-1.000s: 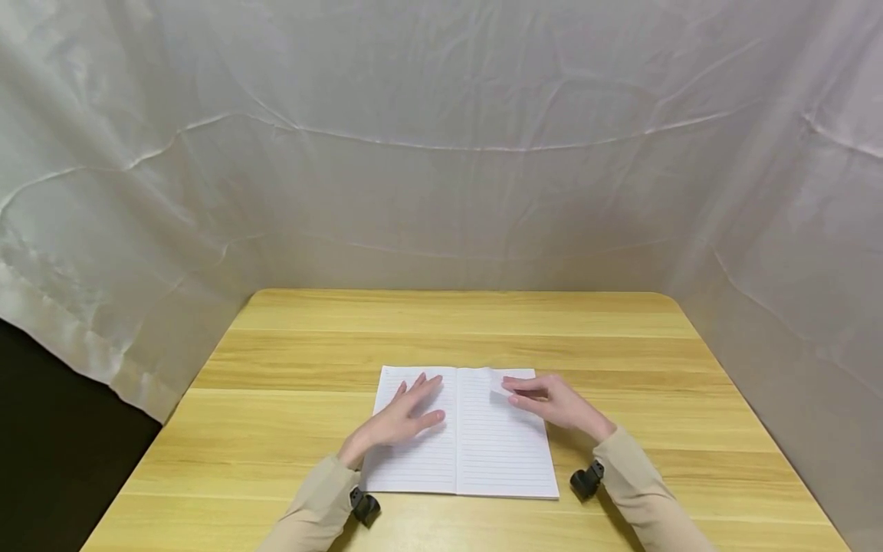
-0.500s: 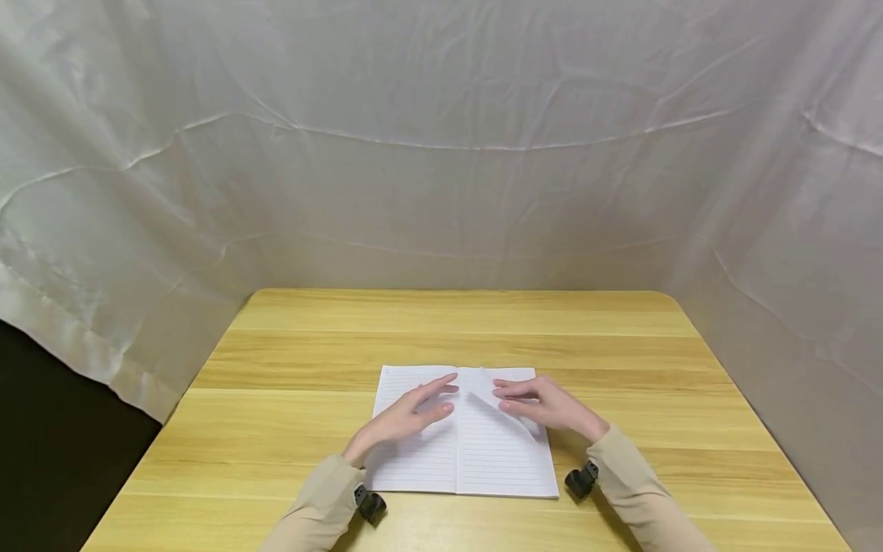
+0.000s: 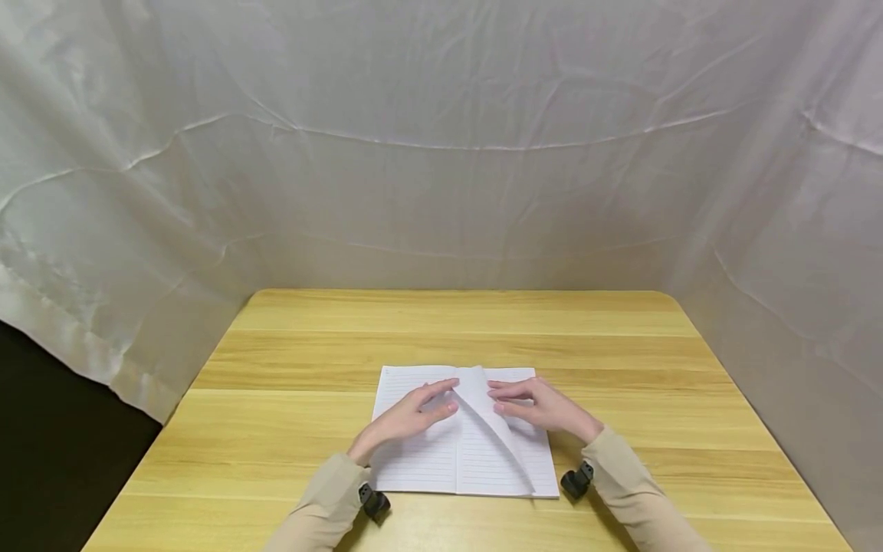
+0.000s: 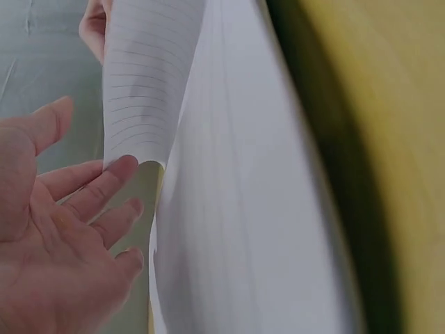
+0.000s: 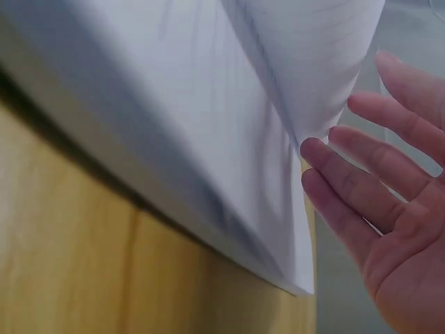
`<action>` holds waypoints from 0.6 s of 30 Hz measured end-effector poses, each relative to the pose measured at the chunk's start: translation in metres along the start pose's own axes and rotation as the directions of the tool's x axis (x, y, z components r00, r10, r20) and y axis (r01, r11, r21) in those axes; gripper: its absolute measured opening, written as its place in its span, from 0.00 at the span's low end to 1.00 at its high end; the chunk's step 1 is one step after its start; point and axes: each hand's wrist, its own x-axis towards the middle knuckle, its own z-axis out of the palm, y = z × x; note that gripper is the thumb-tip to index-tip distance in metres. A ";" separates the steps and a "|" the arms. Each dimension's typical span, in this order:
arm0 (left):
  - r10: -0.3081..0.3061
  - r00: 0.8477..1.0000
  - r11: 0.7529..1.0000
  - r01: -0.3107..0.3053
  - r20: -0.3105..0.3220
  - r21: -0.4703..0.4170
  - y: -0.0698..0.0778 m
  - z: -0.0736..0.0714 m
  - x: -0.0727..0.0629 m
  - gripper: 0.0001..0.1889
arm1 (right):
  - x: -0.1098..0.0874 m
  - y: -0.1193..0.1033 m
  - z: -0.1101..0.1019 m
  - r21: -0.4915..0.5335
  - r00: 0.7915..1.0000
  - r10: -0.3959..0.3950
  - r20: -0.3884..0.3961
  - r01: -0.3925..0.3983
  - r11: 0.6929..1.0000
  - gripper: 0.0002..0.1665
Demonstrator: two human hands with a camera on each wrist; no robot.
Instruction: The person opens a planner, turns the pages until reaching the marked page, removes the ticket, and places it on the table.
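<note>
An open notebook (image 3: 414, 471) with ruled white pages lies flat on the table. One leaf (image 3: 479, 391) of its right side stands raised and curved, its free edge running diagonally over the page beneath. My left hand (image 3: 407, 414) hovers over the left page, fingers extended; in the left wrist view a fingertip meets the corner of the raised leaf (image 4: 146, 76). On the leaf's other side is my right hand (image 3: 545, 406). Its fingers are fairly straight in the right wrist view, with the fingertips (image 5: 314, 149) against the leaf's edge and the thumb apart.
The wooden table (image 3: 290, 368) extends around the notebook on all sides. Pale fabric (image 3: 441, 199) hangs behind it and along both sides. A small black camera sits at each wrist, the left one (image 3: 375, 504) and the right one (image 3: 576, 481) low beside the notebook.
The right hand has moved left, and the leaf, at first only a lifted corner pinched by it, now stands up along its length. The left hand has shifted right toward the spine.
</note>
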 end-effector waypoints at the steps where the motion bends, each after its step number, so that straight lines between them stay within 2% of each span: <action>1: -0.002 1.000 1.000 0.002 -0.004 0.006 -0.001 0.000 0.000 0.29 | 0.000 0.002 0.000 -0.002 1.000 0.004 -0.008 -0.004 1.000 0.22; 5: -0.013 0.999 0.999 0.014 -0.035 0.033 -0.006 0.000 -0.003 0.29 | -0.001 0.011 0.002 -0.044 0.998 0.031 -0.063 -0.034 0.998 0.24; 9: -0.054 0.996 0.998 0.057 -0.074 0.039 -0.009 -0.002 -0.005 0.29 | -0.002 0.020 0.002 -0.124 0.989 0.053 -0.141 -0.070 0.990 0.25; 14: -0.128 0.986 0.988 0.137 -0.105 0.076 -0.011 -0.004 -0.006 0.34 | -0.002 0.029 0.001 -0.191 0.972 0.101 -0.214 -0.143 0.971 0.25; 18: -0.202 0.972 0.970 0.215 -0.122 0.109 -0.011 -0.006 -0.008 0.41 | 0.000 0.035 -0.001 -0.231 0.963 0.130 -0.236 -0.186 0.955 0.28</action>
